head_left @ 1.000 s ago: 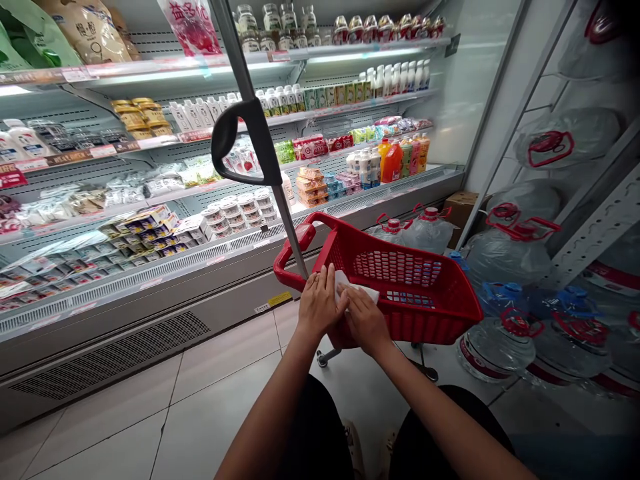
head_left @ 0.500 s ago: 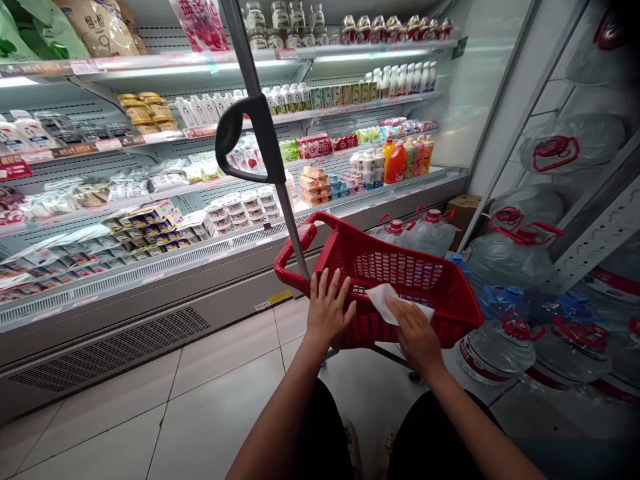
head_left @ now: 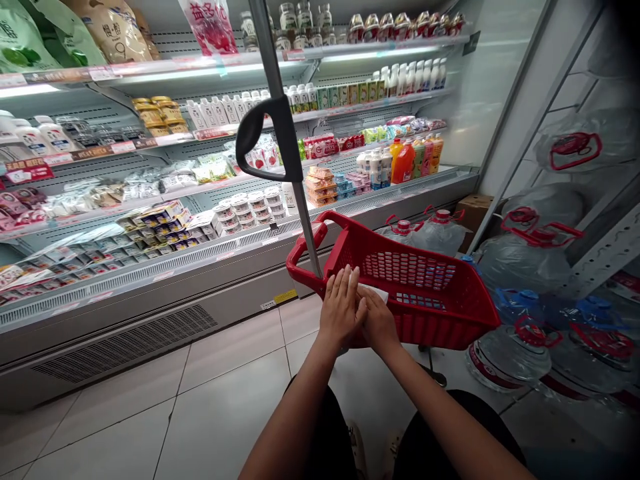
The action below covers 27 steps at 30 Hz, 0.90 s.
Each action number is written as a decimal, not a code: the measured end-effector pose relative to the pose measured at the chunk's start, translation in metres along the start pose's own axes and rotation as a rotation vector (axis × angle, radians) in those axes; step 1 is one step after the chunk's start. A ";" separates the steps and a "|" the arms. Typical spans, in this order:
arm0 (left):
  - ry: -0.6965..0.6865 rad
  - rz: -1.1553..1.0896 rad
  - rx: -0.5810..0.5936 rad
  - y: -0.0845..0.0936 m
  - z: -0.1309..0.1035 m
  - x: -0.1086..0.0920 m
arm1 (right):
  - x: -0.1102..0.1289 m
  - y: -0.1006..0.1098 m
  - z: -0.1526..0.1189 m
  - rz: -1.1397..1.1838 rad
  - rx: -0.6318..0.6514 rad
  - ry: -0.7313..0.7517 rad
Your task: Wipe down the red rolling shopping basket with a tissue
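A red shopping basket on wheels stands before my knees, its grey telescopic handle pulled up at the left end. My left hand lies with outstretched fingers against the near rim, by the handle end. Right beside it, the two touching, my right hand presses a white cloth or tissue onto the same rim. Most of the cloth is hidden under the fingers, with an edge showing to the right. No goods show inside the basket.
A lit chiller with dairy cups, bottles and packs runs along the back. Large water bottles with red handles crowd the right side, near a metal rack. A cardboard box sits in the corner. Pale tiles cover the floor.
My right hand has slid left along the rim with the white cloth, from mid-basket to beside my left hand. My left hand stays at the handle end. The view has shifted slightly.
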<state>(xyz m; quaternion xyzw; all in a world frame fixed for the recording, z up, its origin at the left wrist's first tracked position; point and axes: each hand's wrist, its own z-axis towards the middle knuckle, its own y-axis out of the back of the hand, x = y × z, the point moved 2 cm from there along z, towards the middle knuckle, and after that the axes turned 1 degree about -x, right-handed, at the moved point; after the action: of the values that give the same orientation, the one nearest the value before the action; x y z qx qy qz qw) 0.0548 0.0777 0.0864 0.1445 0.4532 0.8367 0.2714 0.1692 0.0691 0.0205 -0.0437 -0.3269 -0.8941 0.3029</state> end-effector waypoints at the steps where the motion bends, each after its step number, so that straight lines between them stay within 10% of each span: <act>1: -0.010 0.003 0.003 0.000 -0.001 0.002 | -0.004 0.000 -0.002 -0.015 0.001 -0.002; 9: 0.009 0.095 -0.013 -0.012 0.002 0.011 | -0.075 0.057 -0.061 -0.227 0.096 -0.123; 19: -0.047 0.187 0.077 -0.026 -0.006 0.008 | -0.019 0.019 -0.023 -0.200 0.080 0.053; 27: 0.029 0.167 0.067 -0.025 -0.005 0.024 | -0.075 0.066 -0.070 -0.302 0.079 0.017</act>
<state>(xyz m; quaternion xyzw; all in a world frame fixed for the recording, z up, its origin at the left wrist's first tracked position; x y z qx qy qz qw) 0.0412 0.0994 0.0632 0.1788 0.4710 0.8429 0.1891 0.2762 0.0251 -0.0182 0.0254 -0.3623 -0.9162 0.1692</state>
